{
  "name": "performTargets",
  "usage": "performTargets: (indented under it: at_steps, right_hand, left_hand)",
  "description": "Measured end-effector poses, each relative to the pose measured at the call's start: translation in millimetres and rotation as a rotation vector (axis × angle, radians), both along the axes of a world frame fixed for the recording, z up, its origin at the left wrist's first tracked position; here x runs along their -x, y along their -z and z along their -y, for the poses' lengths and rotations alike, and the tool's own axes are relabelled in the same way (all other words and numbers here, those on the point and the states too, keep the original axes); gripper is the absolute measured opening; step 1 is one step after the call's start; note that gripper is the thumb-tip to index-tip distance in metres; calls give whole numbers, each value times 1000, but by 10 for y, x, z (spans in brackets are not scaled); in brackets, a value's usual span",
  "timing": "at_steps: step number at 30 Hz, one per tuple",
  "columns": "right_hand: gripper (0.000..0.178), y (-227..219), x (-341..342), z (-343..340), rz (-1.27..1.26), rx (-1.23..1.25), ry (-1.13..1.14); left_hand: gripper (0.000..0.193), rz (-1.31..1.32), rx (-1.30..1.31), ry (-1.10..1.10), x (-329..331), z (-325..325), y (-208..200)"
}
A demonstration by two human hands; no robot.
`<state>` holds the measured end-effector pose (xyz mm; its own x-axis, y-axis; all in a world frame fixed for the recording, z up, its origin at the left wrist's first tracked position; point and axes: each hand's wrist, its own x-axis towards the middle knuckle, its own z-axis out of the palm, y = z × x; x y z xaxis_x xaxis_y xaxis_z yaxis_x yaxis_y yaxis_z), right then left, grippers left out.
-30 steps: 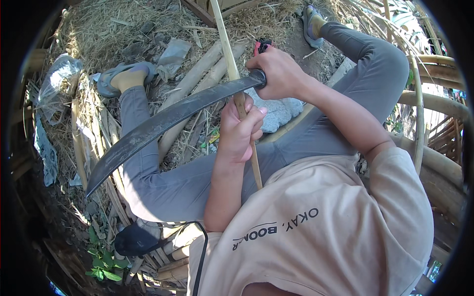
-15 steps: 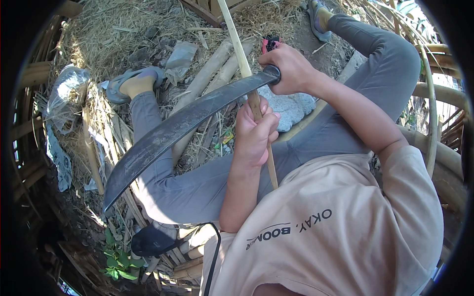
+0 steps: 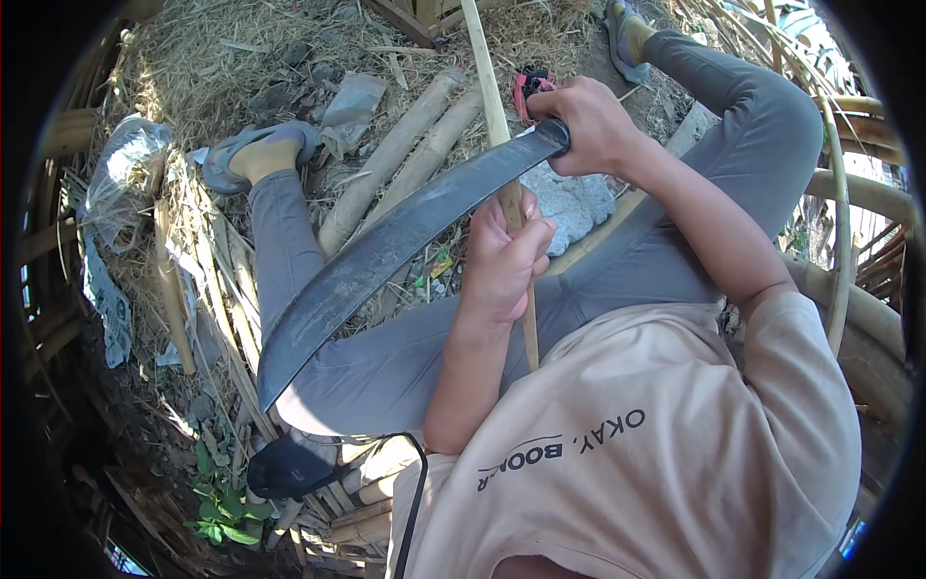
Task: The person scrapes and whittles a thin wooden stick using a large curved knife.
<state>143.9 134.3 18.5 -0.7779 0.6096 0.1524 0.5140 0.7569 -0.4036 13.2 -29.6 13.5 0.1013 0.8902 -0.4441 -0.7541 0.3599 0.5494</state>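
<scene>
Gripping bamboo strip point(image 3: 485, 77) in closed fingers of left hand point(image 3: 505, 256), clasping curved machete point(image 3: 386, 236) across it in fingers of right hand point(image 3: 593, 127), near grey stone point(image 3: 576, 210)

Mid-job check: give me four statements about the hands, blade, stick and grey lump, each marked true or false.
1. The right hand grips the curved blade by its handle end. True.
2. The left hand holds the pale stick. True.
3. The curved blade passes underneath the pale stick. False: it crosses over it.
4. The grey lump lies left of the left hand. False: it lies to the right.
</scene>
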Motion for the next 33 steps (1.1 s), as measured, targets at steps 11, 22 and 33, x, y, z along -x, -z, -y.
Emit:
performTargets:
  at_steps: [11,22,33]
  right_hand:
    - [12,-54,95,54,-77,92,-35]
    - [21,-153,93,34,122,16,51]
    - [27,-1,-49,-346,16,132,197]
  left_hand:
    - [26,195,-87,28,136,3,14]
    - [30,294,-128,30,30,40,55]
    - [27,54,21,-9,35,-10,5]
